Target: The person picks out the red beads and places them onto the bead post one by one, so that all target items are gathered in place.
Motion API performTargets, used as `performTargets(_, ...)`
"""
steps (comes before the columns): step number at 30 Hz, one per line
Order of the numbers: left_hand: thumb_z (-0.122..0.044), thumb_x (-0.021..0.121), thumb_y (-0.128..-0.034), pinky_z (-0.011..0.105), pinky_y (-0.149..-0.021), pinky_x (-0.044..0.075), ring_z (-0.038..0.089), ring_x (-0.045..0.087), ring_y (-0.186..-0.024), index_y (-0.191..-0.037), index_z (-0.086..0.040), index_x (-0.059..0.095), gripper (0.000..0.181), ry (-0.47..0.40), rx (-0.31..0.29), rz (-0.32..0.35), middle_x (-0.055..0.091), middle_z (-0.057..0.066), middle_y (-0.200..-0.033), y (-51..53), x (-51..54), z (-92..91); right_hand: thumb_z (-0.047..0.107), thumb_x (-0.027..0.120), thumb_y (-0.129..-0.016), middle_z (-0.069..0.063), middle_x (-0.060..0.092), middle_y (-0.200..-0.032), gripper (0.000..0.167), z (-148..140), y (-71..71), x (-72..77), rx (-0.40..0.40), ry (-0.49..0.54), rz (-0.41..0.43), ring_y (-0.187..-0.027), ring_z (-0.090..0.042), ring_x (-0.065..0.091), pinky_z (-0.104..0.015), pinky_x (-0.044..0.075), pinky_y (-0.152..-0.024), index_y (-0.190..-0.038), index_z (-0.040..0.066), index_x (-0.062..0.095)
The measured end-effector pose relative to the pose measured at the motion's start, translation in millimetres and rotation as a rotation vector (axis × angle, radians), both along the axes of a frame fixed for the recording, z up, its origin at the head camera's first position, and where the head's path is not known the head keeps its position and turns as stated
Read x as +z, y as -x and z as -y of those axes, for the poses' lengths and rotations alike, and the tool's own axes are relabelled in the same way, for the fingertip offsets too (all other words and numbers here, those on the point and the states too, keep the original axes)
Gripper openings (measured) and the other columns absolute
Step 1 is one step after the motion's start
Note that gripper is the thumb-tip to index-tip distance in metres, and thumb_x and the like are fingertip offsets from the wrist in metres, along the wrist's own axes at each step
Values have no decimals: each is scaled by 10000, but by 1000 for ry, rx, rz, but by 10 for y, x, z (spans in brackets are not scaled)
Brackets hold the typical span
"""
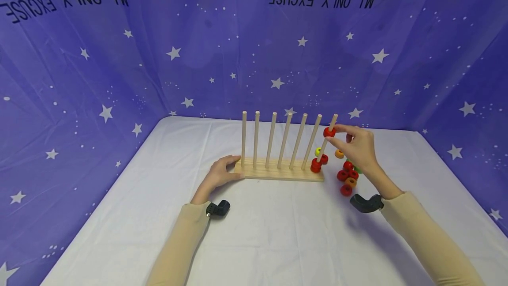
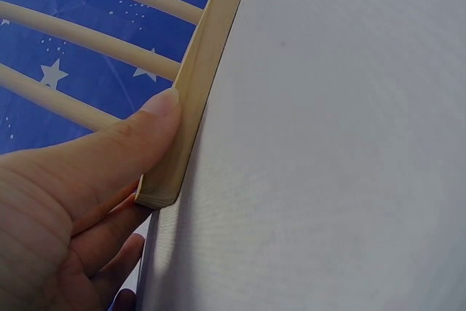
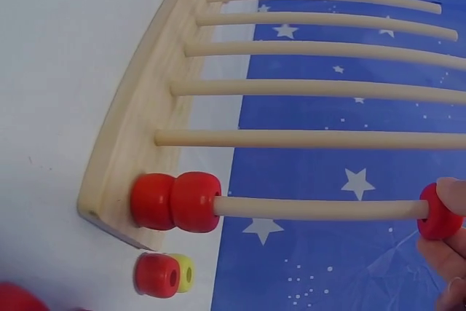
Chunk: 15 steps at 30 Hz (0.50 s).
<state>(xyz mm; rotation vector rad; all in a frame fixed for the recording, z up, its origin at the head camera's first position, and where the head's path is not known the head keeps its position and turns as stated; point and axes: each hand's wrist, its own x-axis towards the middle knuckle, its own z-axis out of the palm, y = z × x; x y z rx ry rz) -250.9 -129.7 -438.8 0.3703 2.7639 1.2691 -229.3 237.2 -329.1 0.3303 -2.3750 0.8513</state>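
A wooden base (image 1: 278, 173) with several upright pegs stands on the table. My left hand (image 1: 220, 171) grips its left end; in the left wrist view the thumb (image 2: 145, 125) presses the base's front edge and the other fingers are partly hidden behind it. Between thumb and fingers my right hand (image 1: 359, 147) pinches a red bead (image 1: 329, 132), which is threaded on the upper part of the rightmost peg (image 1: 323, 149). Two red beads (image 3: 175, 202) sit stacked at the foot of that same peg. The other pegs carry no beads.
Loose red, orange, green and yellow beads lie right of the base, among them a red bead (image 1: 346, 190) and an orange bead (image 1: 339, 153). A white cloth (image 1: 270, 233) covers the table. Purple starry curtains (image 1: 246, 56) hang behind and at both sides.
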Motion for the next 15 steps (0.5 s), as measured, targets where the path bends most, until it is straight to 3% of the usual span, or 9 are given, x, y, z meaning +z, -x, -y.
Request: performTargets(15, -213, 768, -753, 515, -1159, 263, 392, 365, -1366, -1339, -25, 497, 672, -16, 1, 6, 458, 208, -1421, 2, -3, 6, 140, 785, -738, -184, 721, -895, 325, -29, 32, -184, 26, -5, 32, -548, -93, 365, -184, 253, -417, -1024, 6, 711)
